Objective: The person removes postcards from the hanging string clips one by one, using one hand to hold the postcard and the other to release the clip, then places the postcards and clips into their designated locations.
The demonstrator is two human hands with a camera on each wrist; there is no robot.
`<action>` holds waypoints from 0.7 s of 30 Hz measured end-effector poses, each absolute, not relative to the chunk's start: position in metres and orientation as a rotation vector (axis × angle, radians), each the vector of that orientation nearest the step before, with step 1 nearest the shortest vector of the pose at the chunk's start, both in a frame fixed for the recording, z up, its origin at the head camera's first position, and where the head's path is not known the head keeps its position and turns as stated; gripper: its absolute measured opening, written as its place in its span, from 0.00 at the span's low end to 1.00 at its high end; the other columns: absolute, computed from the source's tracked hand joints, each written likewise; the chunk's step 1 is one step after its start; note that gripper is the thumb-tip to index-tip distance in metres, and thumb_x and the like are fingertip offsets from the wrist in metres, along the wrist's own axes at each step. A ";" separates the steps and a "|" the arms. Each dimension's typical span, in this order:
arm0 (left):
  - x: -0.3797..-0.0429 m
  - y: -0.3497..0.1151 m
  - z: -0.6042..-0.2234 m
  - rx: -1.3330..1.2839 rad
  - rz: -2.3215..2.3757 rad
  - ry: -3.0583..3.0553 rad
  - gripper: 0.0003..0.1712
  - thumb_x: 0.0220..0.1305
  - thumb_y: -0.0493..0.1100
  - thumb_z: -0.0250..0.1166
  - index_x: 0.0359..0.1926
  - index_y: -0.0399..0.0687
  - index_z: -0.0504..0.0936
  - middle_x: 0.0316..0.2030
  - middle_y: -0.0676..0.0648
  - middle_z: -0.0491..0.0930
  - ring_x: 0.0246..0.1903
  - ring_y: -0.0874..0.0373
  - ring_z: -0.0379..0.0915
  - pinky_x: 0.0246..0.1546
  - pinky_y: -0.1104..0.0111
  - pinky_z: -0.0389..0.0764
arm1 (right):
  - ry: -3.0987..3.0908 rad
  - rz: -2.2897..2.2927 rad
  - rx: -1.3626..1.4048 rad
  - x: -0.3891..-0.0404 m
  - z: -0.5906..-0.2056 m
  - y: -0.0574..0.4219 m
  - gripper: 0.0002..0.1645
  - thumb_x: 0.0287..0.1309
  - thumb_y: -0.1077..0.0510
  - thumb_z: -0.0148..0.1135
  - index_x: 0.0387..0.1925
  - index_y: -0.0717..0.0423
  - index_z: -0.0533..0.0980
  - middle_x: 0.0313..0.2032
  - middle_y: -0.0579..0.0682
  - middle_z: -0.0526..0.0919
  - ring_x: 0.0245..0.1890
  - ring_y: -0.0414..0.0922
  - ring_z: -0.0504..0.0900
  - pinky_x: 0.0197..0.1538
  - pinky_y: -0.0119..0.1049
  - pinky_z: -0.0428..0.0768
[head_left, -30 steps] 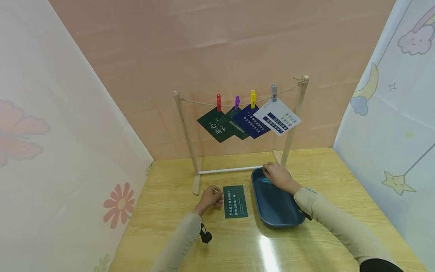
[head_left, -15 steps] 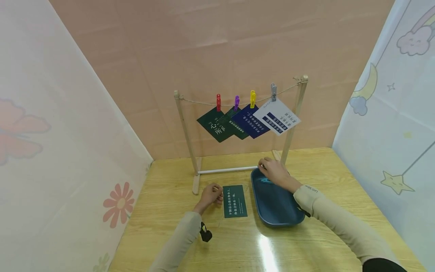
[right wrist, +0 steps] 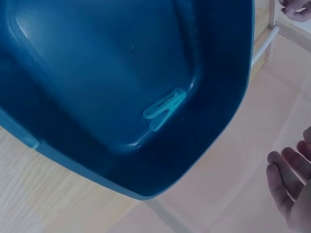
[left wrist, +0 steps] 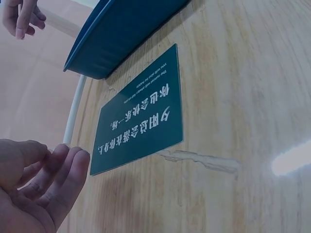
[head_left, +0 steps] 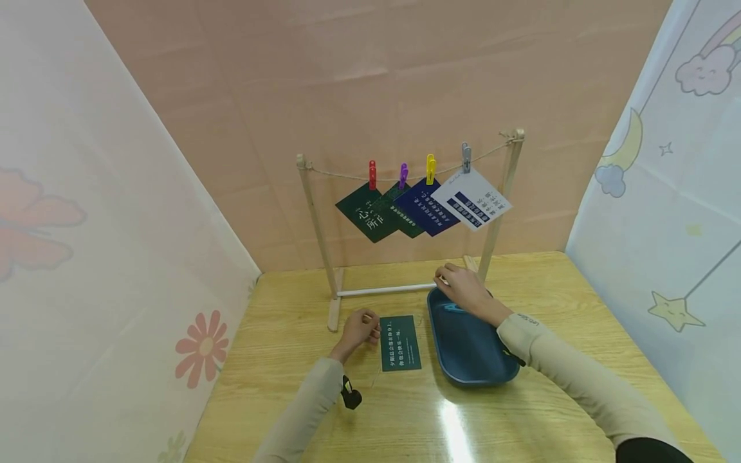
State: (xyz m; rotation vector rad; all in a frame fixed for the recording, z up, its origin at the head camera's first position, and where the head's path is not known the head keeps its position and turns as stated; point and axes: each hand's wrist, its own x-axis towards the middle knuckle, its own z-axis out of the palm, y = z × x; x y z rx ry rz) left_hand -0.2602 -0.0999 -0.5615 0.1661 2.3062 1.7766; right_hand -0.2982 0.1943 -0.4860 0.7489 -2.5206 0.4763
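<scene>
My left hand (head_left: 357,331) is beside the left edge of a dark green card (head_left: 401,343) with white lettering, which lies on the table. In the left wrist view its fingers (left wrist: 65,172) bend loosely and hold nothing; whether they touch the card is unclear. Over the far left rim of a blue tray (head_left: 475,360) hovers my right hand (head_left: 466,289), fingers relaxed and nothing in them. Inside the tray lies one light blue clothespin (right wrist: 166,108), close to its far wall.
Behind the hands stands a wooden frame (head_left: 318,225) with a string across its top. From it hang cards clipped by a red clothespin (head_left: 372,175), a purple clothespin (head_left: 403,175), a yellow clothespin (head_left: 431,169) and a grey clothespin (head_left: 466,157). A white rod (head_left: 384,290) joins the frame's feet.
My right hand has shifted slightly left along the tray's far rim. The left hand, the green card and the hanging cards stay about where they were.
</scene>
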 end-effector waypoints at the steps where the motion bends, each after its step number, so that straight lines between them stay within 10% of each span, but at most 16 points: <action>1: -0.261 -0.100 -0.561 0.172 1.781 2.303 0.15 0.75 0.36 0.55 0.52 0.24 0.73 0.38 0.26 0.80 0.36 0.33 0.82 0.38 0.45 0.86 | -2.511 0.478 0.751 -0.298 -0.486 0.194 0.03 0.60 0.61 0.68 0.35 0.58 0.82 0.30 0.50 0.81 0.26 0.45 0.82 0.26 0.41 0.83; 12: -0.262 -0.096 -0.554 0.219 1.842 2.262 0.15 0.75 0.34 0.54 0.53 0.22 0.71 0.39 0.24 0.78 0.38 0.28 0.80 0.38 0.45 0.86 | -2.408 0.439 0.780 -0.301 -0.474 0.186 0.03 0.61 0.61 0.68 0.34 0.58 0.83 0.30 0.51 0.82 0.22 0.46 0.79 0.31 0.46 0.75; 21: -0.263 -0.092 -0.548 0.232 1.900 2.290 0.12 0.75 0.35 0.55 0.49 0.25 0.74 0.38 0.23 0.78 0.36 0.29 0.80 0.36 0.44 0.86 | -2.331 0.389 0.842 -0.306 -0.459 0.181 0.04 0.61 0.60 0.68 0.33 0.58 0.82 0.28 0.50 0.80 0.20 0.44 0.78 0.16 0.36 0.72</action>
